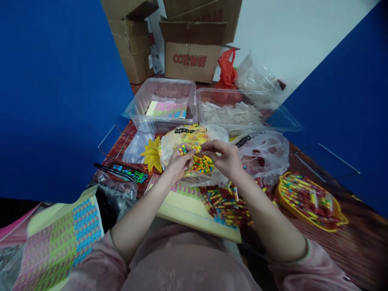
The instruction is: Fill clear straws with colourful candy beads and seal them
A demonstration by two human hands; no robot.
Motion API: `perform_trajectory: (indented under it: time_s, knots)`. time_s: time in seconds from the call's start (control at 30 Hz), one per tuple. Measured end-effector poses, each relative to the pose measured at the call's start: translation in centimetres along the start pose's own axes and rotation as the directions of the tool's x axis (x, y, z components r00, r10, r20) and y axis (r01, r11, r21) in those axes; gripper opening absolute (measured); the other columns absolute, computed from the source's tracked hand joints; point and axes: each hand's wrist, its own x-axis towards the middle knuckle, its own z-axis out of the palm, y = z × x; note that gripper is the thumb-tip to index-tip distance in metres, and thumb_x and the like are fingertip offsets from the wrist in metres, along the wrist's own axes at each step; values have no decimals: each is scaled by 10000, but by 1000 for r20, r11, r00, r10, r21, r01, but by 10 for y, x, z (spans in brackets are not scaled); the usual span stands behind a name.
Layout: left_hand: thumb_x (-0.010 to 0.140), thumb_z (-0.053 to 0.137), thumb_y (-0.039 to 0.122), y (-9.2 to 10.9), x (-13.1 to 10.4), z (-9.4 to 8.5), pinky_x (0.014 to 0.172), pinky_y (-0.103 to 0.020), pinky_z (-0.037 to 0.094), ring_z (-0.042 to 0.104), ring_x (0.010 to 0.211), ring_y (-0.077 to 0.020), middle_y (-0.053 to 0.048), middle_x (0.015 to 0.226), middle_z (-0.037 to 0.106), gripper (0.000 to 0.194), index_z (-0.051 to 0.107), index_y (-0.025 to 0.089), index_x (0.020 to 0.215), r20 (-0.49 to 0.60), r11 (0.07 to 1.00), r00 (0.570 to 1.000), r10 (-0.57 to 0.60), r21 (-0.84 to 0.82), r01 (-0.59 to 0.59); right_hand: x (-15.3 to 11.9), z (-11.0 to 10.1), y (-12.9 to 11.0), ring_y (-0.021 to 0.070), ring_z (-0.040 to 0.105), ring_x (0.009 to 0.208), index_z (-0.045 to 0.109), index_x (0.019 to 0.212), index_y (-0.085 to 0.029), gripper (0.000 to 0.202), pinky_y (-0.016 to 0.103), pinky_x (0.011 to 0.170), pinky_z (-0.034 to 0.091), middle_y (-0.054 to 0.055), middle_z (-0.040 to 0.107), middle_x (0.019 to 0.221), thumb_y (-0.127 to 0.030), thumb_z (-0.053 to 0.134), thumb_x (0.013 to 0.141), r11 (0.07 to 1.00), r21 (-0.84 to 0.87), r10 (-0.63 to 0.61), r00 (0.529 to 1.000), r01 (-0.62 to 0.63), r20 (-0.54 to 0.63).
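My left hand (179, 162) is closed, with small round colourful candies (182, 150) showing in its curled fingers. Its thumb points toward my right hand (226, 158), whose fingers are pinched together close by. What the right fingertips hold is too small to make out. Both hands are over an open plastic bag (169, 142) with printed lettering. Loose candies (203, 165) in red, yellow, green and blue lie in it below my fingers. Nearer my body, a heap of candy-filled tubes (227, 204) rests partly on a pale sheet stack (188, 210).
Behind the bag stand a clear tub (136, 111) with sticker sheets and another clear tub (198, 107) holding translucent tubes. On the right is a yellow basket (281, 206) of filled tubes. Cardboard boxes (194, 62) stand at the back; blue panels (60, 101) flank the table.
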Motion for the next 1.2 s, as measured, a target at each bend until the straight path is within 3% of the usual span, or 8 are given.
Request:
perform_trajectory:
  time_s: [0.27, 0.47, 0.6, 0.77, 0.87, 0.97, 1.07, 1.2]
  knots:
    - [611, 874, 476, 2, -1, 4, 350, -182, 145, 345, 335, -40, 96, 453, 463, 508, 483, 193, 772, 15, 998, 1000, 21, 57, -22, -2, 3, 0, 166, 667, 784, 724, 964, -195, 135, 290, 728, 528, 41, 720, 839, -203, 619, 882, 998, -60, -19, 999, 21, 39]
    - [686, 835, 505, 5, -1, 5, 373, -175, 148, 388, 396, -33, 6, 680, 663, 505, 513, 181, 903, 21, 998, 1000, 8, 70, -9, -45, -35, 0, 154, 674, 808, 692, 1041, -214, 230, 272, 728, 555, 36, 711, 917, -339, 720, 849, 952, 218, 242, 965, -216, -100]
    - [710, 805, 565, 6, 0, 6, 390, -175, 168, 414, 427, -41, -1, 693, 651, 538, 575, 160, 982, -5, 997, 1000, 1, 77, -1, -96, -59, -2, 148, 675, 711, 700, 922, -201, 197, 254, 648, 545, 37, 726, 815, -370, 753, 834, 920, 232, 294, 948, -315, 119]
    - [749, 794, 530, 7, 1, 5, 432, -176, 272, 494, 504, -62, -19, 735, 667, 552, 631, 156, 1121, -23, 997, 1000, -12, 74, 14, -130, -51, 4, 168, 689, 784, 740, 887, -209, 132, 295, 748, 543, 58, 749, 845, -322, 674, 903, 989, -40, 147, 963, -141, 225]
    - [747, 815, 452, 6, 2, 3, 472, -181, 344, 543, 564, -78, -28, 772, 681, 556, 640, 164, 1189, -6, 997, 999, -32, 68, 32, -122, -59, 25, 170, 684, 757, 735, 849, -197, 209, 286, 728, 537, 53, 750, 827, -379, 653, 912, 976, -106, 194, 981, -190, 28]
    - [732, 833, 376, 4, 4, -1, 490, -188, 376, 557, 588, -82, -32, 806, 695, 564, 632, 165, 1215, 34, 997, 999, -18, 72, 16, -99, -79, 60, 185, 686, 738, 740, 888, -159, 303, 275, 690, 526, 72, 763, 847, -416, 587, 937, 873, -270, 362, 910, -407, -201]
    - [718, 843, 361, 2, 5, -2, 482, -191, 370, 555, 570, -84, -31, 793, 705, 574, 591, 167, 1195, 61, 997, 998, 3, 82, -8, -71, -92, 99, 213, 717, 871, 763, 1020, -150, 262, 270, 770, 520, 97, 782, 995, -274, 545, 942, 595, -597, 602, 790, -538, -113]
    - [700, 846, 379, 0, 5, -1, 480, -183, 353, 566, 550, -91, -6, 726, 702, 519, 485, 198, 1026, 33, 996, 999, 33, 86, -36, -45, -82, 131, 255, 699, 1056, 749, 1109, -126, 294, 271, 884, 503, 152, 745, 1152, -180, 542, 908, 487, -714, 670, 740, -502, -63]
